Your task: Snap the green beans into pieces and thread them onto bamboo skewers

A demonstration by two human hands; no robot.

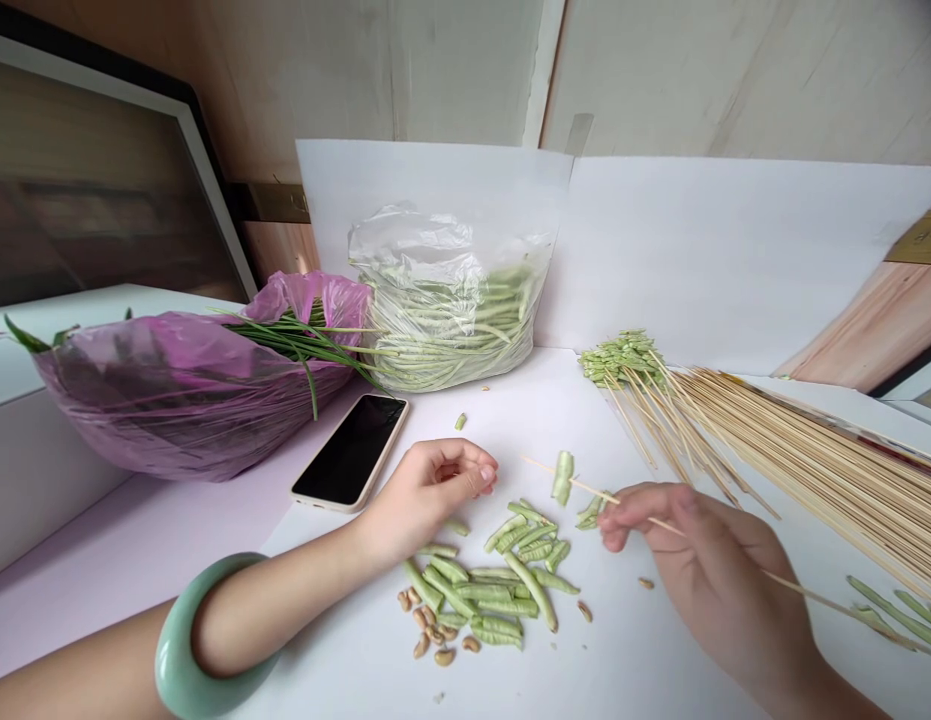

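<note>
Your right hand [701, 560] pinches a bamboo skewer [656, 525] between thumb and fingers, narrow grip, with the shaft running across the hand and its point aimed up and left. A split green bean piece [562, 478] sits near the point and appears pierced by it, though the contact is hard to confirm. Your left hand [427, 495], wearing a jade bangle [206, 640], rests near the loose bean pieces [502, 590], with fingers [476, 468] curled inward and no held item visible. Those pieces and some tan seeds [427, 625] lie on a white paper sheet [637, 660], between your hands. Handling estimate: the pieces are light, soft and easily split, so take each one gently by its middle; the skewer is light, thin and likely to flex, so hold it close to the working end. Edges: a stack of loose skewers [817, 465] crowds the right side, and a skewered bean bundle [622, 358] lies at its far end. A phone [350, 452] lies beyond your left hand. Open room remains on the paper directly ahead of the bean pieces.
</note>
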